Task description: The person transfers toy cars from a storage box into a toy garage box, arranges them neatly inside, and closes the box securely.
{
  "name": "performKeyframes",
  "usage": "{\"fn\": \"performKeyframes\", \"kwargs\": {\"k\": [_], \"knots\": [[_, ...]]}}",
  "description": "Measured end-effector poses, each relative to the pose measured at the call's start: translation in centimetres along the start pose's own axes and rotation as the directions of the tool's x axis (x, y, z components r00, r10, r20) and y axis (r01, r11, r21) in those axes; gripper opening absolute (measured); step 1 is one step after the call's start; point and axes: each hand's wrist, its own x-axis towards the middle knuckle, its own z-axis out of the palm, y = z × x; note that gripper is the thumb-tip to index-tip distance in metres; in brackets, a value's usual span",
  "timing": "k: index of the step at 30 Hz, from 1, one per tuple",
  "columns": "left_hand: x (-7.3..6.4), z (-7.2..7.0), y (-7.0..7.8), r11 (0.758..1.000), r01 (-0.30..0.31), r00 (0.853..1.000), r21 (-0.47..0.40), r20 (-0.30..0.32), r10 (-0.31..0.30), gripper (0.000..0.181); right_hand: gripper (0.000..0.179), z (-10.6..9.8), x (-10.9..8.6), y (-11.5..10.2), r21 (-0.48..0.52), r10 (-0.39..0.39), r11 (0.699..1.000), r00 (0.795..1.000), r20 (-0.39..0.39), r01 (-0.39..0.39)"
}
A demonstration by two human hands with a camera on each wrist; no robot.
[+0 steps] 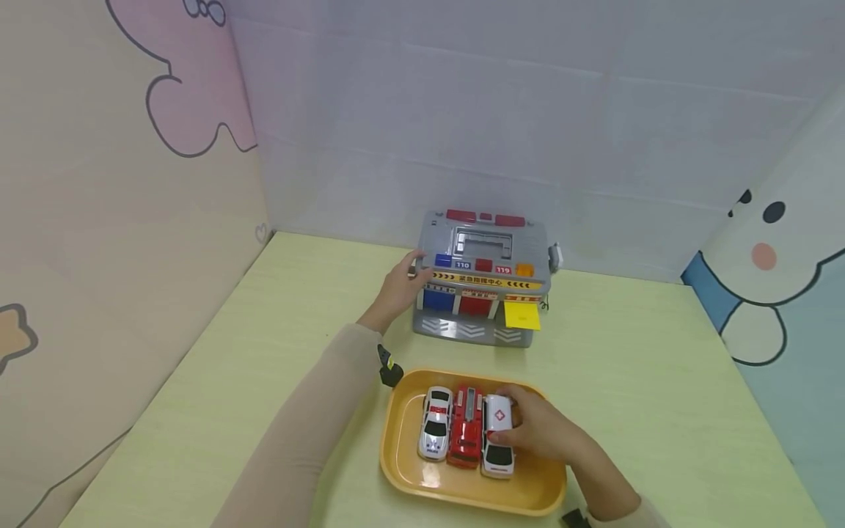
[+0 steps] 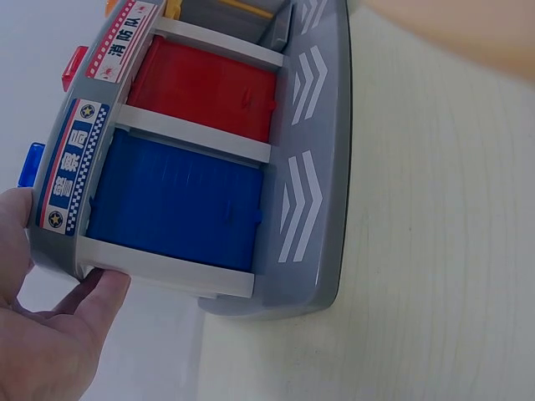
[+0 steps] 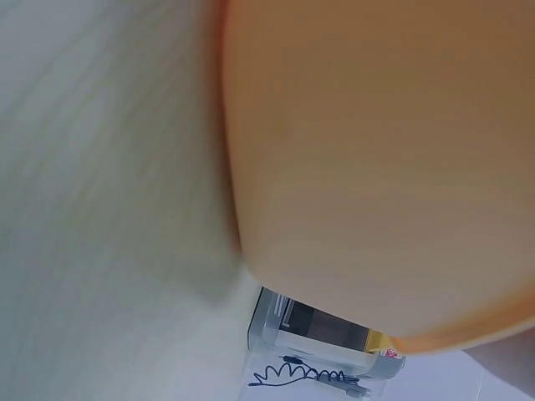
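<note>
A grey toy emergency station (image 1: 485,282) stands at the back of the table. Its blue door (image 2: 175,196) and red door (image 2: 205,88) are down, while the yellow door (image 1: 522,315) is swung up. My left hand (image 1: 394,291) grips the station's left side, fingers curled round its edge. In the yellow tray (image 1: 475,501) lie a white police car (image 1: 435,425), a red fire truck (image 1: 466,436) and a white toy ambulance (image 1: 498,460), side by side. My right hand (image 1: 541,427) reaches over the tray's right part and holds the ambulance between thumb and fingers.
The tray stands in front of the station on the pale green table (image 1: 647,396). On the station's right side hangs a grey handset (image 1: 555,258) with a coiled cord. A pale wall (image 1: 396,132) closes off the back. The tray's outer side fills much of the right wrist view.
</note>
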Motion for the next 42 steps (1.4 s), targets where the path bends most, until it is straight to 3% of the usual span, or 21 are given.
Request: {"fn": "performKeyframes", "kwargs": {"k": [5,12,17,30,42], "knots": [[-0.1,0.0,0.1,1.0,-0.001,1.0,0.0,0.0,0.001,0.051,0.066,0.0,-0.2,0.0,-0.001,-0.009,1.0,1.0,-0.023,0.009],[-0.2,0.0,0.2,1.0,0.013,1.0,0.001,-0.002,-0.013,0.051,0.069,-0.1,-0.7,-0.3,0.017,0.079,0.997,0.995,-0.054,-0.078],[-0.1,0.0,0.2,1.0,0.016,1.0,0.007,-0.006,-0.016,0.052,0.071,-0.7,-1.1,-0.5,0.041,0.1,0.994,0.993,-0.07,-0.097],[0.2,-0.1,0.0,1.0,0.007,1.0,0.006,-0.001,-0.007,0.052,0.07,-2.3,-1.8,-0.5,0.131,0.029,0.991,0.998,-0.059,-0.021],[0.2,0.0,0.0,1.0,0.008,1.0,0.007,0.001,-0.008,0.051,0.072,-3.7,-2.3,-0.7,0.209,0.054,0.977,0.997,-0.051,-0.042]]}}
